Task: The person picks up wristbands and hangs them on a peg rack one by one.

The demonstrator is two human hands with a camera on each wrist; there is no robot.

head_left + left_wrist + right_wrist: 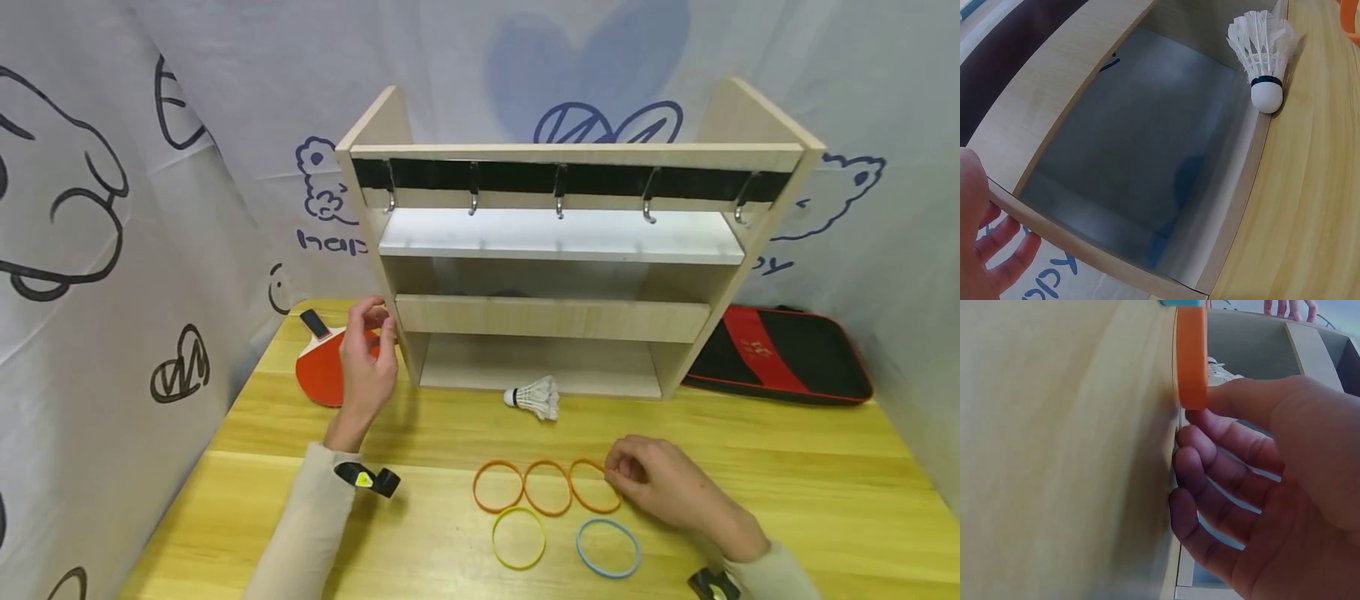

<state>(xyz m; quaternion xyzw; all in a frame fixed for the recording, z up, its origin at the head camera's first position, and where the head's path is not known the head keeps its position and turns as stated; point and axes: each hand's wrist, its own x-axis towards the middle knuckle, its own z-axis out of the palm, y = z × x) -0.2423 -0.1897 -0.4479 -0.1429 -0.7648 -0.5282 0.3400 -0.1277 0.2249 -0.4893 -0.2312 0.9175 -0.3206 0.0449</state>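
My left hand (pixel 367 358) is at the left side panel of a wooden rack (pixel 551 319), its fingertips (pixel 1025 247) at the panel's outer face and its fingers loosely bent. Over the table, my right hand (pixel 663 479) pinches the right edge of an orange ring (pixel 595 508) between thumb and index finger; the other fingers (pixel 1188 515) curl beside it. That ring lies flat, last in a row with a middle orange ring (pixel 550 514) and a left orange ring (pixel 495 510). Nearer the front lie a yellow ring (pixel 517 568) and a blue ring (pixel 609 575).
A white shuttlecock (pixel 536 397) lies against the rack's front bottom edge. Left of the rack is a red table tennis paddle (pixel 318 375), partly behind my left hand. A black and red case (pixel 795 354) lies to the right. Metal hooks (pixel 558 204) hang from the rack's top rail.
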